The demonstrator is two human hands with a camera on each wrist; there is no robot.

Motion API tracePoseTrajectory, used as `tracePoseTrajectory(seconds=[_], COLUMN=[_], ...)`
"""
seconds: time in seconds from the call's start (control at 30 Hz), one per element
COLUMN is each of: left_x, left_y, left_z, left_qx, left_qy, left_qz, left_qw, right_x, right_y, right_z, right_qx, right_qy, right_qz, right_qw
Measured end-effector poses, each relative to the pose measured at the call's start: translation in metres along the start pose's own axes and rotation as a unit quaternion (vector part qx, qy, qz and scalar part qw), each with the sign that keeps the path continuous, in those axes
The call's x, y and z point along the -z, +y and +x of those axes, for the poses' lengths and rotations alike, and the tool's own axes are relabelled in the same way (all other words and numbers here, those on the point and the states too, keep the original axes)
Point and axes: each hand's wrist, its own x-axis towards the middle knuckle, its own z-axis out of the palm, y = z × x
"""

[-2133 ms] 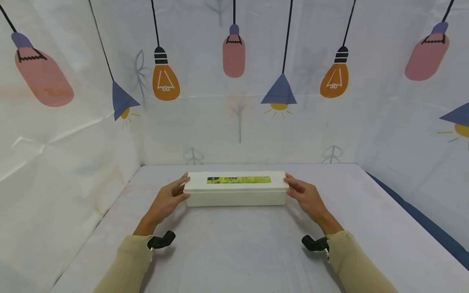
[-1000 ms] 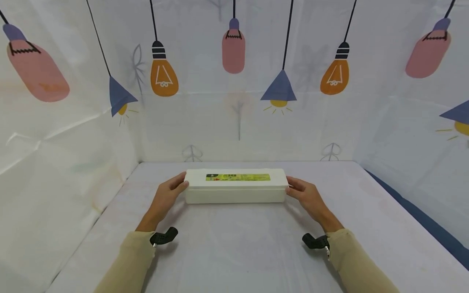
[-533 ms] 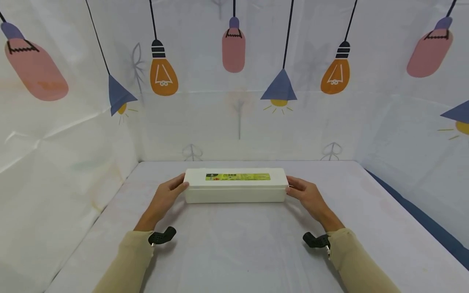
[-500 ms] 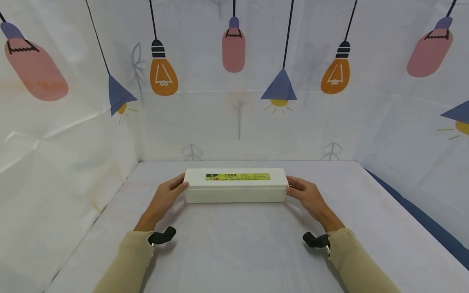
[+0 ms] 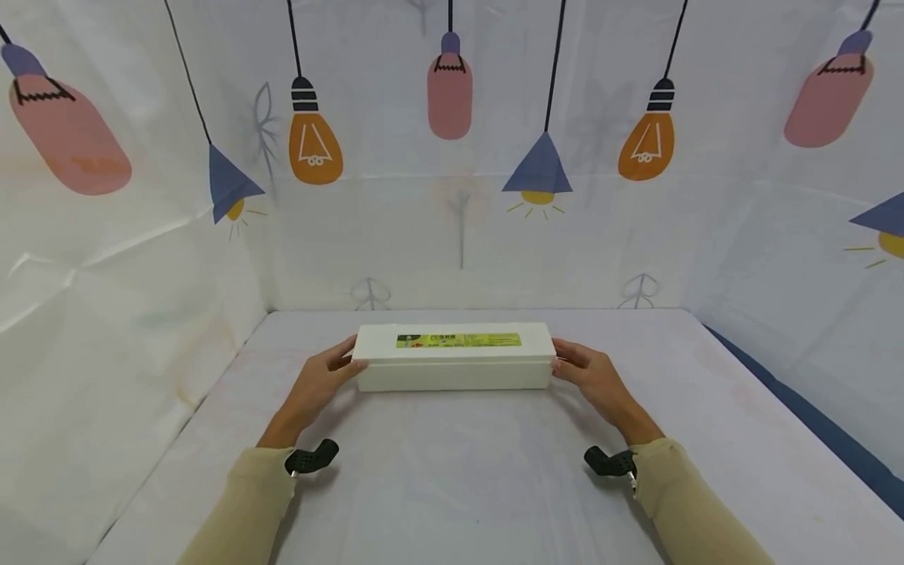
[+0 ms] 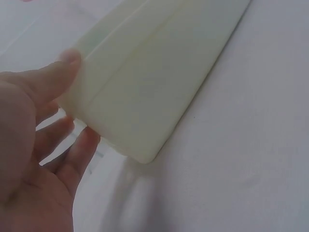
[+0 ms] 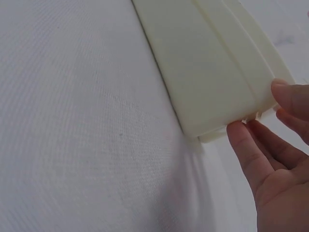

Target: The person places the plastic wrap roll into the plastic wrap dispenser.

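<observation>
A long white cling film box (image 5: 452, 375) with a fitted lid and a yellow-green label (image 5: 459, 340) lies lengthwise across the white table. My left hand (image 5: 321, 380) grips its left end, the thumb at the front corner and the fingers around the end face. At the opposite end my right hand (image 5: 589, 377) holds the box in much the same way. In the left wrist view, the thumb (image 6: 55, 79) lies near the lid seam and the fingertips touch the end. The right wrist view shows the thumb (image 7: 292, 99) at the lid edge, with fingers against the end.
The white-covered table (image 5: 452, 471) runs back to a white cloth wall (image 5: 395, 243) printed with hanging lamps. Similar cloth stands at the left and right. Black wrist mounts (image 5: 312, 457) sit at both sleeve cuffs.
My left thumb has slid slightly down from the lid's corner onto the front face. The right hand keeps its hold, and the box stays in nearly the same place.
</observation>
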Motion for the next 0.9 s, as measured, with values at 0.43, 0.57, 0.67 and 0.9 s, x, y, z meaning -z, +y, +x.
tracePoseTrajectory(seconds=[0.43, 0.57, 0.67, 0.9], left_x=[-0.001, -0.0015, -0.0018, -0.0023], left_y=[-0.001, -0.0016, -0.0021, 0.0019], left_z=[-0.0018, -0.0017, -0.0014, -0.0061], left_qx=[0.0, -0.001, -0.006, -0.016], left_qy=[0.002, -0.001, -0.004, -0.004], left_qz=[0.01, -0.004, -0.013, -0.046], left_qw=[0.9999, 1.0, 0.9999, 0.9988], right_x=[-0.0005, -0.0004, 0.0, 0.0011], right_y=[0.0021, 0.0007, 0.0, 0.0003], right_z=[-0.0011, -0.0019, -0.0019, -0.002], right_qx=[0.006, 0.007, 0.007, 0.003], right_qy=[-0.001, -0.004, -0.006, -0.009], right_qz=[0.003, 0.005, 0.006, 0.02], right_qw=[1.0, 1.0, 0.9999, 0.9998])
